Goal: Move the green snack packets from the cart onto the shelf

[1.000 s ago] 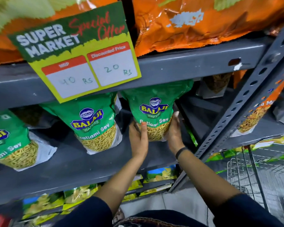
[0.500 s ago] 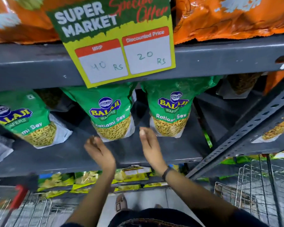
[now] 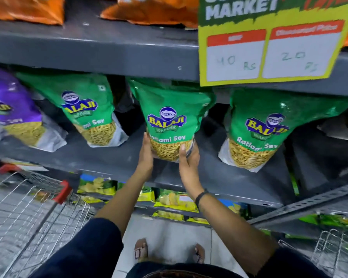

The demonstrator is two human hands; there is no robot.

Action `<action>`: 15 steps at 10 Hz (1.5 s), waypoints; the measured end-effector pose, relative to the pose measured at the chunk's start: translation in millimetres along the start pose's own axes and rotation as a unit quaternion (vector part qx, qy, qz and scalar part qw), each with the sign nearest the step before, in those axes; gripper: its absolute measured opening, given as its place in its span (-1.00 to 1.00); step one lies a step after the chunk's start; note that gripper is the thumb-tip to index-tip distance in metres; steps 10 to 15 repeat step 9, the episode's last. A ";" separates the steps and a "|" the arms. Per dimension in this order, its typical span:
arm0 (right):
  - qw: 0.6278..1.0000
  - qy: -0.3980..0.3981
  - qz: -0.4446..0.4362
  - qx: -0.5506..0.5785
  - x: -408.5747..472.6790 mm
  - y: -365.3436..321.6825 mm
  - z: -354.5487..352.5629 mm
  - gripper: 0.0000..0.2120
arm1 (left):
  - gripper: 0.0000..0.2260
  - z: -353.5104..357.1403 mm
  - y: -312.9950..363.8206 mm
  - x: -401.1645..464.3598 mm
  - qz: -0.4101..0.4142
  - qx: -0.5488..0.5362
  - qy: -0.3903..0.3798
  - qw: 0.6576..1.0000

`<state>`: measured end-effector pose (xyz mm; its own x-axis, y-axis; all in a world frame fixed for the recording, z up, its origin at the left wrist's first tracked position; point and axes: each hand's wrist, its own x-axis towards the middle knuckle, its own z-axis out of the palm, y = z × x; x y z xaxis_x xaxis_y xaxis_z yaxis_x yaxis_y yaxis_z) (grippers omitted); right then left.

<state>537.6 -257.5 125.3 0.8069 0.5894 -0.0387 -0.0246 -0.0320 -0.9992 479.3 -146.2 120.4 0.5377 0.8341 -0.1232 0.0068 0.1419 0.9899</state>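
Observation:
Three green Balaji Ratlami Sev packets stand on the grey shelf (image 3: 109, 159). The middle green packet (image 3: 169, 115) is held at its base between both hands: my left hand (image 3: 146, 155) presses its left side, my right hand (image 3: 189, 159) cups its right side. Another green packet (image 3: 84, 105) leans to its left and a third green packet (image 3: 269, 125) stands to its right. The wire cart (image 3: 24, 207) with red corner pieces is at the lower left; I see no green packets in the part shown.
A purple packet (image 3: 10, 109) stands at the far left of the shelf. A yellow price sign (image 3: 269, 47) hangs from the upper shelf edge, with orange packets (image 3: 153, 11) above. Yellow-green packets (image 3: 169, 199) fill the lower shelf. A second wire basket (image 3: 338, 251) is at the lower right.
The view has swung left. Both hands, free half a second ago, now grip the base of the middle green packet on the shelf.

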 end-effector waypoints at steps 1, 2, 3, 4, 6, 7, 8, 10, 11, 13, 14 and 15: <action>0.981 0.188 0.015 -0.037 -6.0 1.9 11.9 -0.56 | -0.56 -13.4 -4.2 -7.1 0.004 0.029 0.035 0.999; 0.959 0.273 -0.013 -0.075 -32.3 8.2 31.3 -0.59 | -0.72 -39.7 -11.2 -18.1 0.035 0.036 0.186 0.981; 0.987 0.121 -0.049 -0.093 -71.9 12.4 88.9 -0.79 | -0.78 -100.3 -4.8 -21.7 0.060 0.061 0.363 0.928; 0.996 0.035 -0.048 -0.074 -60.3 1.6 133.1 -0.82 | -0.73 -143.8 4.3 -0.2 0.064 0.077 0.353 0.930; 0.995 -0.016 0.092 -0.026 20.7 -40.0 197.7 -0.57 | -0.54 -195.8 33.0 61.3 0.013 0.062 0.115 0.991; 0.996 -0.014 0.088 -0.010 11.9 -30.6 220.1 -0.54 | -0.60 -208.2 34.9 72.6 0.003 0.064 0.085 0.994; 0.998 0.010 0.062 -0.005 -3.0 -23.9 228.8 -0.53 | -0.67 -214.1 31.7 67.3 0.014 0.057 0.065 0.996; 0.998 0.015 0.061 -0.010 -9.0 -26.4 225.4 -0.52 | -0.72 -217.3 29.3 56.8 0.028 0.027 0.066 0.997; 0.998 0.015 0.061 -0.010 -9.0 -26.4 225.4 -0.52 | -0.72 -217.3 29.3 56.8 0.028 0.027 0.066 0.997; 0.998 0.015 0.061 -0.010 -9.0 -26.4 225.4 -0.52 | -0.72 -217.3 29.3 56.8 0.028 0.027 0.066 0.997; 0.998 0.015 0.061 -0.010 -9.0 -26.4 225.4 -0.52 | -0.72 -217.3 29.3 56.8 0.028 0.027 0.066 0.997; 0.998 0.015 0.061 -0.010 -9.0 -26.4 225.4 -0.52 | -0.72 -217.3 29.3 56.8 0.028 0.027 0.066 0.997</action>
